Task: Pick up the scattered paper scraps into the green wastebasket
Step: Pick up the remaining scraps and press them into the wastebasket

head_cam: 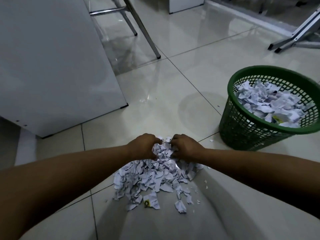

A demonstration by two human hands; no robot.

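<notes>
Head view, looking down at tiled floor (181, 80). Heap of torn paper scraps (150, 177) on tiles, front centre, printed and crumpled. Left hand (142, 147) and right hand (184, 147) at heap's far edge, fingers curled inward from both sides, squeezing clump of scraps between them. Stray bits beside heap at right. Green mesh wastebasket (245, 129) well apart at right, already partly filled with scraps. White cabinet (52, 66) at left; metal table legs (147, 37) beyond. Likely risk: loose pieces slipping from clump during carry to wastebasket, since grip covered only two sides; tiny fragments probably left behind.
</notes>
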